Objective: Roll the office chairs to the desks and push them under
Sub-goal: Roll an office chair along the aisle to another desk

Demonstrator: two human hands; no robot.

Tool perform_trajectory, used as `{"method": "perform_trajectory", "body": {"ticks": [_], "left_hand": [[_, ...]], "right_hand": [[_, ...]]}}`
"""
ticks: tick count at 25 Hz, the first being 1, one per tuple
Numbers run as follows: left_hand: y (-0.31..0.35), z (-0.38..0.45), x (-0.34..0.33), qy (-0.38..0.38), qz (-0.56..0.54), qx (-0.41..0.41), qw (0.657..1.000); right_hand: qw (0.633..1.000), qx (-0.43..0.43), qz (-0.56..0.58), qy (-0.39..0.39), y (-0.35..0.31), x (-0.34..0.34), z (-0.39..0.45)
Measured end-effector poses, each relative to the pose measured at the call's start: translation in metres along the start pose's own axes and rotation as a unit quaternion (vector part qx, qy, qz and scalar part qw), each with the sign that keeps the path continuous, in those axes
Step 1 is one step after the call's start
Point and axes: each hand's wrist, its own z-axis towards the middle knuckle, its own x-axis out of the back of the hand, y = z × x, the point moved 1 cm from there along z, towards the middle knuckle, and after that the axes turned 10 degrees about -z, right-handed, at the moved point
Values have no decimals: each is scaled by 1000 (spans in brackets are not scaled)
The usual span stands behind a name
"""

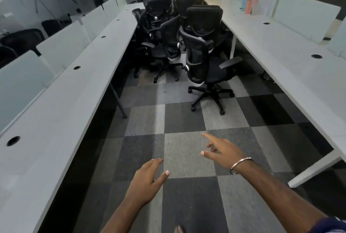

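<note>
Several black mesh office chairs stand bunched in the aisle between two long white desks. The nearest chair sits apart from the cluster, its back turned toward the left desk and its seat toward the right desk. My left hand hovers low over the carpet with relaxed fingers, holding nothing. My right hand, with a metal bangle on the wrist, reaches forward with spread fingers, also holding nothing. Both hands are well short of the nearest chair.
Frosted divider panels line both desks. Coloured bottles stand on the right desk at the back. Checkered grey carpet runs down the aisle. A desk leg and a white foot bar stick into it. More chairs sit beyond the dividers.
</note>
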Motion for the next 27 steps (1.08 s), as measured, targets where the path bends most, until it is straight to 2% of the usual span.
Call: {"method": "perform_trajectory", "body": {"ticks": [7, 13, 20, 27], "left_hand": [[-22, 164, 27, 12, -31, -5, 999], [-21, 325, 73, -18, -41, -16, 999], [-1, 501, 115, -4, -6, -61, 998], [36, 682, 135, 27, 16, -92, 995]], "right_hand": [[1000, -14, -18, 19, 43, 41, 134], [998, -54, -16, 35, 69, 92, 253], [986, -100, 10, 133, 114, 167, 378], [972, -105, 33, 206, 196, 256, 508]]}}
